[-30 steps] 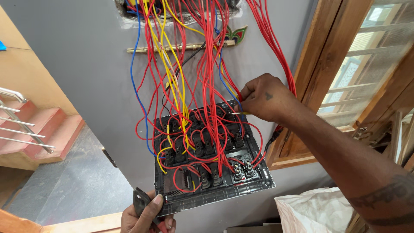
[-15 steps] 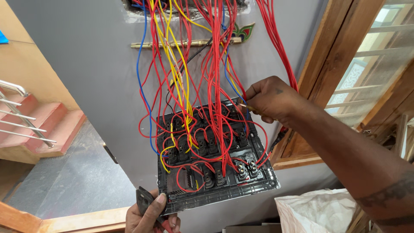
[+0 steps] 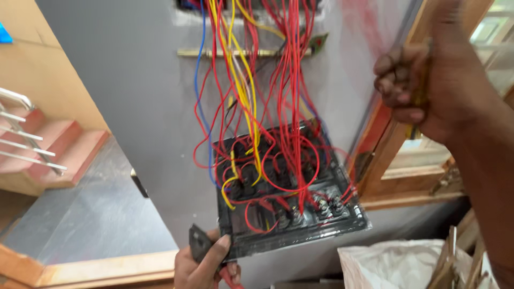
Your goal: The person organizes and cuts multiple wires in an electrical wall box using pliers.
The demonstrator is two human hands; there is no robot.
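Note:
A black switch panel (image 3: 321,227) hangs face-down from the grey wall on a thick bundle of red, yellow and blue wires (image 3: 278,80), its wired back towards me. My left hand (image 3: 206,265) grips the panel's lower left corner, with a small black piece under the thumb and something red beneath the fingers. My right hand (image 3: 428,80) is raised at the upper right, away from the panel and blurred. Its fingers are closed around a thin yellowish tool that I cannot make out clearly.
A wooden window frame (image 3: 396,182) stands right of the panel. A white sack (image 3: 396,265) lies at the bottom right. Reddish stairs with a metal railing (image 3: 32,155) are at the left, above a grey floor. A wooden ledge (image 3: 107,267) runs along the bottom left.
My right hand has left the panel's top right corner and pulled up and to the right. The view has moved closer. My left hand keeps its hold on the panel's corner.

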